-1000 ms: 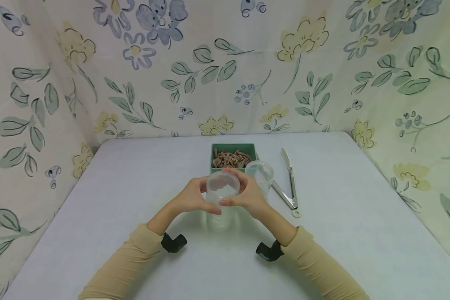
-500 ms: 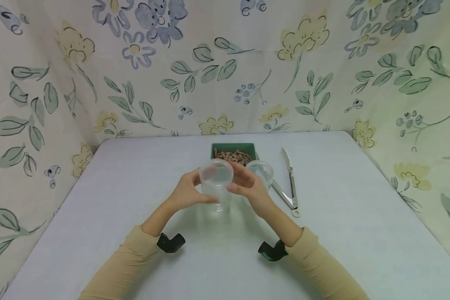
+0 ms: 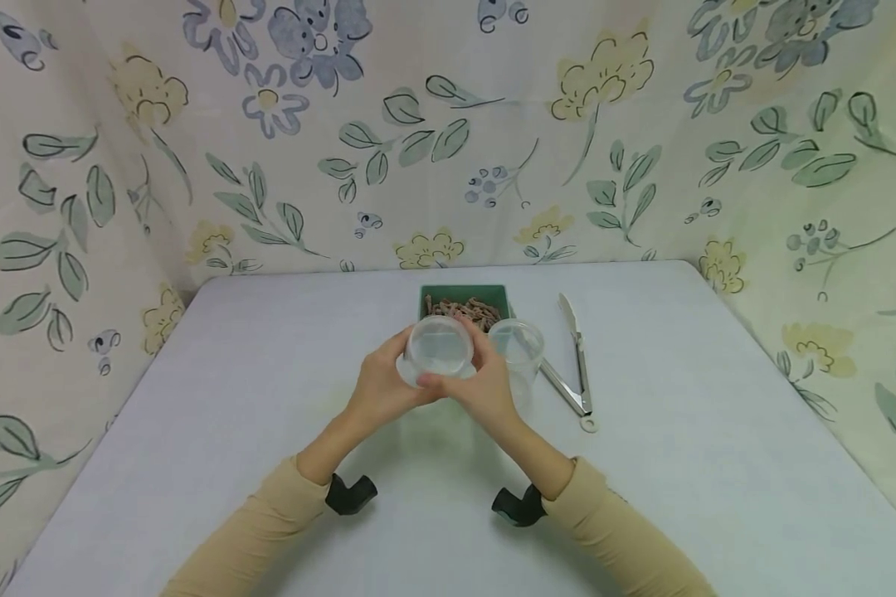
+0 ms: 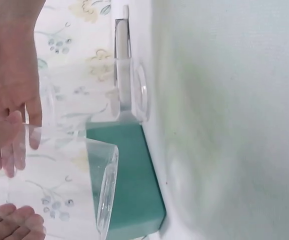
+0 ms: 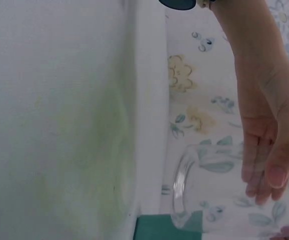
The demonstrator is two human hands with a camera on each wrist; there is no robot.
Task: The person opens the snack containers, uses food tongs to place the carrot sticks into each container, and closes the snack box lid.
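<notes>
A clear, straight-sided plastic jar [image 3: 440, 348] is held up off the table between both hands, with its round top facing the head camera. The left hand [image 3: 383, 383] grips it from the left, its fingers round the wall. From the right, the right hand [image 3: 485, 383] grips the same jar, with its thumb across the near side. In the left wrist view, the jar's thick base [image 4: 108, 192] hangs above the table. The wrist views show nothing inside it. Whether a lid covers the top I cannot tell.
A second clear plastic jar [image 3: 518, 348] stands just right of the hands. Behind them is a green box [image 3: 465, 293] of brown, stringy pieces [image 3: 472, 313], its front partly hidden. Spread metal tongs [image 3: 581, 373] lie at the right. A floral cloth [image 3: 448, 149] hangs behind the table.
The hands first raised the jar and moved it slightly left, then brought it back right. The right hand's thumb has closed in on the near side. The box, second jar and tongs stay put.
</notes>
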